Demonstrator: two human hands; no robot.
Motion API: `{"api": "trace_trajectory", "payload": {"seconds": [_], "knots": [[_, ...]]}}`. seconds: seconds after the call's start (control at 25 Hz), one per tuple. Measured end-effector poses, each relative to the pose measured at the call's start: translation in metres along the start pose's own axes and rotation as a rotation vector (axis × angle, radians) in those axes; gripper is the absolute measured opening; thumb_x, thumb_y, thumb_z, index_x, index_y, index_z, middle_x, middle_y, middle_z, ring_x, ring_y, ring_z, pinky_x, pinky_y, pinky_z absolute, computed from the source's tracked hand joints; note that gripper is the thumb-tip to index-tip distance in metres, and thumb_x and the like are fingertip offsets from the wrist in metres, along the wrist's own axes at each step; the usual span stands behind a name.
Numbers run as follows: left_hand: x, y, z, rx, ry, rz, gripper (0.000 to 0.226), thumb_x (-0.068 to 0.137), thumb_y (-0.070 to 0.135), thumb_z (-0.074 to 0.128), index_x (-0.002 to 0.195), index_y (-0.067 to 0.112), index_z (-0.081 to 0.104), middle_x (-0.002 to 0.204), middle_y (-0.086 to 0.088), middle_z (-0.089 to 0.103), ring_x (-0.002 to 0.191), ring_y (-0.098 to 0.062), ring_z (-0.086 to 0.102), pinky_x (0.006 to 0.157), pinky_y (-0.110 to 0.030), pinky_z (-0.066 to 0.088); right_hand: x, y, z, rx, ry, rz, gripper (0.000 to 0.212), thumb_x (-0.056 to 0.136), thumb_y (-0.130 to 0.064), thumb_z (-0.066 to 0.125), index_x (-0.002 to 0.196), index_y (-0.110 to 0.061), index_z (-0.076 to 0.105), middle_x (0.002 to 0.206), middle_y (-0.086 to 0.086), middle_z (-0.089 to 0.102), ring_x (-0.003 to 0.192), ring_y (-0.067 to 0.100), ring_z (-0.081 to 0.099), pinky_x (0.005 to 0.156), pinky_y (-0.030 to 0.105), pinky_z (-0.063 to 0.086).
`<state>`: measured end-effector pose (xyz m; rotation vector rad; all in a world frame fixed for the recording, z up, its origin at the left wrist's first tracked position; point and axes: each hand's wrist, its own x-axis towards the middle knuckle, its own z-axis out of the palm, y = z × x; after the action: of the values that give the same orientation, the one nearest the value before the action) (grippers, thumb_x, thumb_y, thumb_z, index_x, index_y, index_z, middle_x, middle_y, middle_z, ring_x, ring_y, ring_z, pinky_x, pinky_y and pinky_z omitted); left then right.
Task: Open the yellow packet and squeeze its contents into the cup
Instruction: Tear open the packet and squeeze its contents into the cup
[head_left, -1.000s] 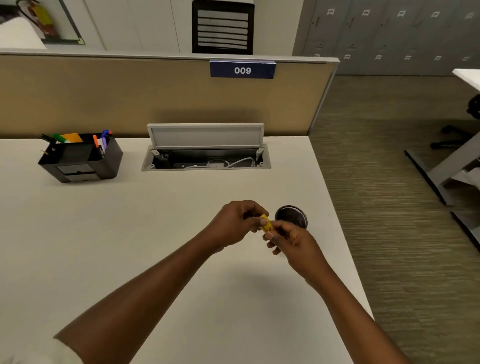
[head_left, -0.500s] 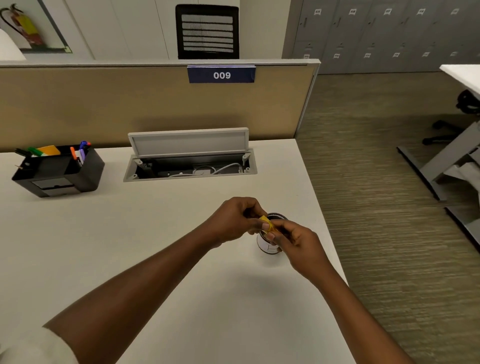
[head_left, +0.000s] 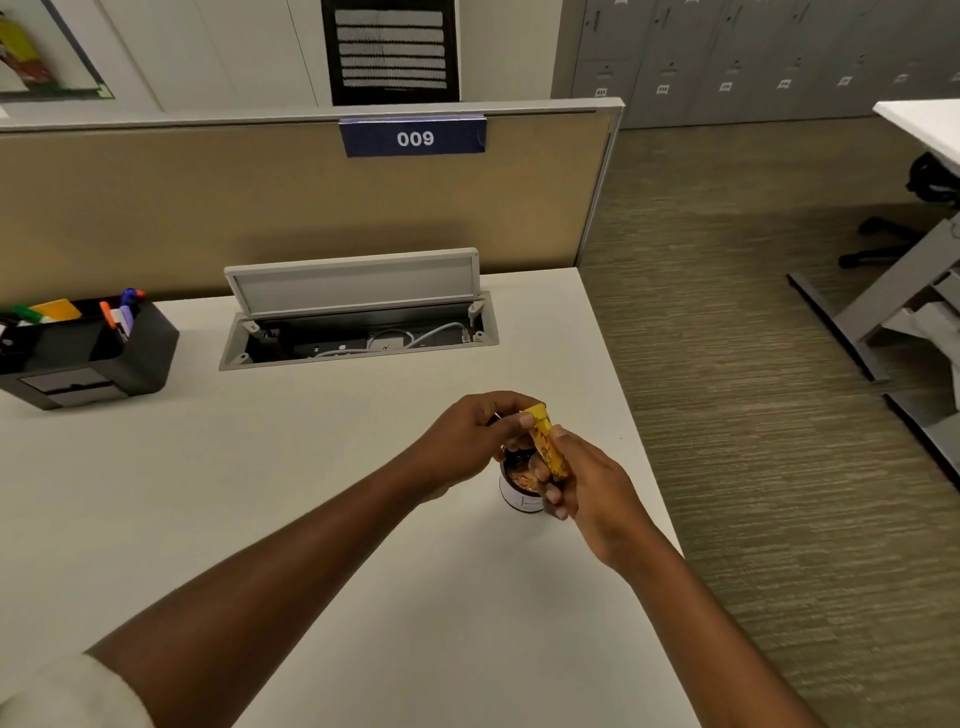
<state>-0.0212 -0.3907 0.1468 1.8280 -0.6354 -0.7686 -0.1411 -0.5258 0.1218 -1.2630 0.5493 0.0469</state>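
A small yellow packet (head_left: 546, 440) stands nearly upright above the cup (head_left: 519, 480), which sits on the white desk near its right edge. My right hand (head_left: 587, 480) grips the packet's lower part from the right. My left hand (head_left: 475, 436) pinches the packet's top end with thumb and fingers. The cup is dark-rimmed with a white label and holds orange-brown contents. My hands hide much of the cup's right and far sides.
A black desk organizer (head_left: 85, 348) with pens stands at the left. An open cable hatch (head_left: 358, 312) lies behind the hands. A tan partition (head_left: 291, 202) closes off the back. The desk's right edge (head_left: 647, 467) runs close to the cup, with carpet beyond.
The packet has risen and turned more upright over the cup. My hands have spread slightly along it, and the view has tilted down so the cup's inside shows.
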Motion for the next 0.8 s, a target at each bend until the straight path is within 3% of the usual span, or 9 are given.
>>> {"api": "trace_trajectory", "payload": {"seconds": [0.12, 0.2, 0.28, 0.36, 0.44, 0.56, 0.6, 0.72, 0.8], "knots": [[0.002, -0.005, 0.011, -0.157, 0.010, -0.062, 0.035, 0.103, 0.037, 0.046, 0.113, 0.015, 0.072, 0.097, 0.001, 0.073, 0.083, -0.001, 0.064, 0.072, -0.017, 0.047, 0.003, 0.000, 0.006, 0.210, -0.067, 0.093, 0.049, 0.100, -0.053, 0.049, 0.106, -0.009, 0.068, 0.063, -0.001, 0.058, 0.046, 0.010, 0.037, 0.043, 0.024, 0.029], [0.003, -0.008, 0.020, -0.284, 0.016, -0.101, 0.047, 0.101, 0.042, 0.048, 0.109, 0.000, 0.068, 0.089, -0.013, 0.066, 0.081, -0.014, 0.062, 0.077, -0.022, 0.048, 0.003, 0.001, 0.012, 0.240, -0.076, 0.075, 0.048, 0.099, -0.056, 0.049, 0.098, -0.010, 0.063, 0.058, -0.003, 0.050, 0.044, 0.009, 0.030, 0.040, 0.021, 0.024], [0.003, -0.010, 0.029, -0.424, 0.041, -0.142, 0.056, 0.099, 0.043, 0.051, 0.105, -0.012, 0.061, 0.075, -0.016, 0.058, 0.066, -0.022, 0.060, 0.080, -0.031, 0.050, 0.003, 0.006, 0.017, 0.095, -0.013, 0.007, 0.049, 0.098, -0.061, 0.045, 0.086, -0.017, 0.059, 0.057, -0.004, 0.043, 0.045, 0.008, 0.028, 0.041, 0.021, 0.023], [0.004, -0.014, 0.036, -0.471, 0.075, -0.164, 0.055, 0.100, 0.041, 0.052, 0.102, -0.013, 0.062, 0.070, -0.014, 0.060, 0.057, -0.021, 0.060, 0.078, -0.031, 0.053, 0.003, 0.014, 0.022, -0.106, 0.087, -0.070, 0.047, 0.099, -0.063, 0.038, 0.080, -0.026, 0.060, 0.056, -0.012, 0.049, 0.046, 0.001, 0.038, 0.044, 0.016, 0.029], [0.005, -0.016, 0.042, -0.473, 0.110, -0.172, 0.051, 0.100, 0.040, 0.052, 0.099, -0.009, 0.066, 0.076, -0.016, 0.066, 0.063, -0.022, 0.062, 0.071, -0.025, 0.055, 0.004, 0.022, 0.025, -0.221, 0.177, -0.125, 0.042, 0.101, -0.059, 0.036, 0.096, -0.032, 0.068, 0.070, -0.019, 0.066, 0.056, -0.004, 0.055, 0.051, 0.009, 0.038], [0.007, -0.015, 0.047, -0.496, 0.142, -0.186, 0.046, 0.098, 0.041, 0.055, 0.100, -0.002, 0.072, 0.087, -0.018, 0.070, 0.076, -0.026, 0.064, 0.064, -0.022, 0.055, 0.006, 0.027, 0.025, -0.341, 0.260, -0.224, 0.049, 0.102, -0.051, 0.034, 0.119, -0.021, 0.068, 0.101, -0.007, 0.076, 0.086, 0.002, 0.071, 0.067, 0.010, 0.052], [0.007, -0.015, 0.048, -0.508, 0.147, -0.197, 0.044, 0.098, 0.042, 0.056, 0.101, 0.002, 0.074, 0.090, -0.015, 0.073, 0.079, -0.025, 0.067, 0.067, -0.023, 0.056, 0.006, 0.027, 0.024, -0.409, 0.288, -0.277, 0.051, 0.101, -0.051, 0.033, 0.118, -0.018, 0.067, 0.100, -0.005, 0.076, 0.090, 0.004, 0.072, 0.071, 0.012, 0.054], [0.009, -0.013, 0.050, -0.557, 0.158, -0.231, 0.037, 0.099, 0.041, 0.055, 0.105, 0.012, 0.077, 0.101, -0.006, 0.079, 0.094, -0.017, 0.075, 0.081, -0.025, 0.056, 0.006, 0.024, 0.021, -0.694, 0.398, -0.440, 0.046, 0.102, -0.048, 0.033, 0.112, -0.014, 0.062, 0.089, -0.002, 0.073, 0.081, 0.011, 0.072, 0.067, 0.026, 0.059], [0.010, -0.012, 0.050, -0.592, 0.161, -0.237, 0.035, 0.100, 0.038, 0.053, 0.104, 0.012, 0.077, 0.102, -0.006, 0.079, 0.095, -0.018, 0.075, 0.084, -0.027, 0.055, 0.007, 0.023, 0.019, -0.723, 0.401, -0.463, 0.042, 0.104, -0.043, 0.034, 0.116, -0.015, 0.062, 0.093, -0.001, 0.074, 0.084, 0.013, 0.073, 0.070, 0.028, 0.061]]}}
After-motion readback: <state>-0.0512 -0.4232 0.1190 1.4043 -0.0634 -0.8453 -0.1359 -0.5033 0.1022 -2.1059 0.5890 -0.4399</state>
